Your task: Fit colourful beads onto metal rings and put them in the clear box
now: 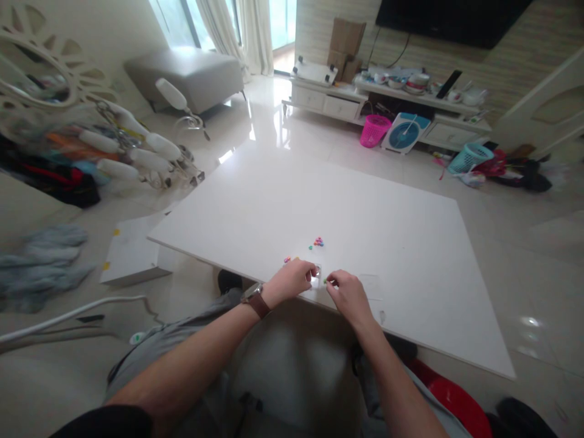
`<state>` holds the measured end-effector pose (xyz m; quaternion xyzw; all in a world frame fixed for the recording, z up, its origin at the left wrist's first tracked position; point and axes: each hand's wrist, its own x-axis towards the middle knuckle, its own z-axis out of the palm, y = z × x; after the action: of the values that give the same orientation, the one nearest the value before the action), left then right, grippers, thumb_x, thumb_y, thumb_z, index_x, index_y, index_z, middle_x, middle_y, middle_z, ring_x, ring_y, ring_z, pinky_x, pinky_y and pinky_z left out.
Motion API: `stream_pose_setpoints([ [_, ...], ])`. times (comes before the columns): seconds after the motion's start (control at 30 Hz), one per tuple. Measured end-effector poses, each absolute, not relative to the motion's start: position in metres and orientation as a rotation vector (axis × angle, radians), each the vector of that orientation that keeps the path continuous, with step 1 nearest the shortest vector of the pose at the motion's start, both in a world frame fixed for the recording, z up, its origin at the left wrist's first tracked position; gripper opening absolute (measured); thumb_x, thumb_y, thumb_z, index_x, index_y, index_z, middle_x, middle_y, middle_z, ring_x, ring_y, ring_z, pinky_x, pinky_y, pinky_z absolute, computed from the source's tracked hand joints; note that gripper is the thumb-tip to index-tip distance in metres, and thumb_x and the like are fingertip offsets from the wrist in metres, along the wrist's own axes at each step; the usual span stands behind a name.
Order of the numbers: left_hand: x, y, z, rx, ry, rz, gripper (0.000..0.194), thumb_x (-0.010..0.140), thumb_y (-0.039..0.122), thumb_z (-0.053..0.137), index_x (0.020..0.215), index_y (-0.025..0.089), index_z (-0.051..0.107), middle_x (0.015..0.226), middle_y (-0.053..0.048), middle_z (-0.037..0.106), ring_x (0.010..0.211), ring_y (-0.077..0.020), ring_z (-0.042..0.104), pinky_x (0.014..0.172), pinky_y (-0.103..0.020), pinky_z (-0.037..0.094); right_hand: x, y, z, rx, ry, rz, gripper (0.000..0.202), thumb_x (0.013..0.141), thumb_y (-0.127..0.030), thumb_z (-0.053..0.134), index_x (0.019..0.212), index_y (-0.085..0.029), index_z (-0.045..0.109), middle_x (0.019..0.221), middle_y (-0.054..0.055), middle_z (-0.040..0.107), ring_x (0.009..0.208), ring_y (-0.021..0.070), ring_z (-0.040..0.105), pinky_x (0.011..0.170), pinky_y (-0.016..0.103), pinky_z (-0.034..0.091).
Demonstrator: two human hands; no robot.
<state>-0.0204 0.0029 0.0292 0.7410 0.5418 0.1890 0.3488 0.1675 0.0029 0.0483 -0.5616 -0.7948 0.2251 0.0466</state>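
Observation:
My left hand [295,278], with a watch on its wrist, is closed at the edge of a small clear piece [316,281] that looks like a plastic box or bag. Just to its right, my right hand [347,293] pinches a tiny green piece [325,281] between thumb and fingers. Beyond the hands lies a small cluster of pink, orange and blue pieces [319,242], with a loose green piece [311,247] beside it. More small pink and orange pieces [287,260] sit behind my left hand, partly hidden by it.
Everything rests on a large white table [401,231]. A flat clear sheet or lid [371,286] lies right of my right hand, and a crumpled clear scrap [382,316] is near the front edge. A white box [132,249] stands on the floor at left.

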Motion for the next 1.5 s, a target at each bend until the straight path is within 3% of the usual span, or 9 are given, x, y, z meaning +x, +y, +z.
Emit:
stream_pose_setpoints([
  [0.07,-0.025,-0.001,0.032,2.023,1.446,0.382,0.023,0.072,0.003,0.055,0.084,0.018,0.069,0.082,-0.005,0.071,0.079,-0.0193,0.065,0.079,-0.03,0.049,0.164,0.004,0.046,-1.752,-2.504,0.605,0.02,0.094,-0.022,0.051,0.09,-0.019,0.07,0.094,0.005,0.068,0.087,0.0164,0.061,0.08,0.025,0.041],
  [0.27,-0.029,-0.023,0.04,2.132,1.437,0.186,0.038,0.074,0.001,0.053,0.103,0.02,0.066,0.104,-0.009,0.066,0.095,-0.0228,0.065,0.082,-0.031,0.051,0.149,0.008,0.04,-1.752,-2.686,0.395,0.018,0.094,-0.024,0.054,0.093,-0.021,0.072,0.099,0.006,0.064,0.096,0.0196,0.056,0.082,0.029,0.04],
  [0.6,-0.038,-0.025,0.046,2.157,1.429,0.096,0.032,0.075,0.003,0.056,0.1,0.019,0.065,0.097,-0.01,0.067,0.09,-0.0243,0.066,0.079,-0.033,0.052,0.127,0.019,0.031,-1.723,-2.868,0.304,0.019,0.093,-0.021,0.054,0.091,-0.018,0.073,0.097,0.01,0.067,0.097,0.0228,0.055,0.082,0.033,0.037],
  [0.97,-0.086,0.004,0.024,2.036,1.664,0.075,0.026,0.079,0.003,0.05,0.095,0.019,0.064,0.096,-0.009,0.069,0.093,-0.0237,0.064,0.081,-0.033,0.048,0.126,0.019,0.031,-1.756,-2.786,0.344,0.019,0.092,-0.019,0.052,0.088,-0.02,0.071,0.092,0.006,0.071,0.085,0.0184,0.061,0.075,0.028,0.036],
  [1.23,-0.083,0.007,-0.013,2.053,1.699,0.113,0.034,0.082,0.004,0.048,0.108,0.019,0.061,0.1,-0.009,0.066,0.092,-0.0207,0.063,0.083,-0.031,0.047,0.143,0.014,0.048,-1.787,-2.664,0.431,0.017,0.089,-0.022,0.055,0.098,-0.024,0.069,0.093,0.002,0.07,0.085,0.0177,0.062,0.071,0.028,0.036],
  [1.5,-0.082,0.013,-0.027,2.021,1.702,0.117,0.017,0.085,0.011,0.051,0.094,0.018,0.063,0.091,-0.01,0.068,0.089,-0.0217,0.064,0.081,-0.031,0.047,0.16,0.007,0.053,-1.832,-2.64,0.535,0.016,0.088,-0.023,0.054,0.094,-0.023,0.069,0.091,0.002,0.071,0.083,0.0175,0.064,0.067,0.028,0.037],
])
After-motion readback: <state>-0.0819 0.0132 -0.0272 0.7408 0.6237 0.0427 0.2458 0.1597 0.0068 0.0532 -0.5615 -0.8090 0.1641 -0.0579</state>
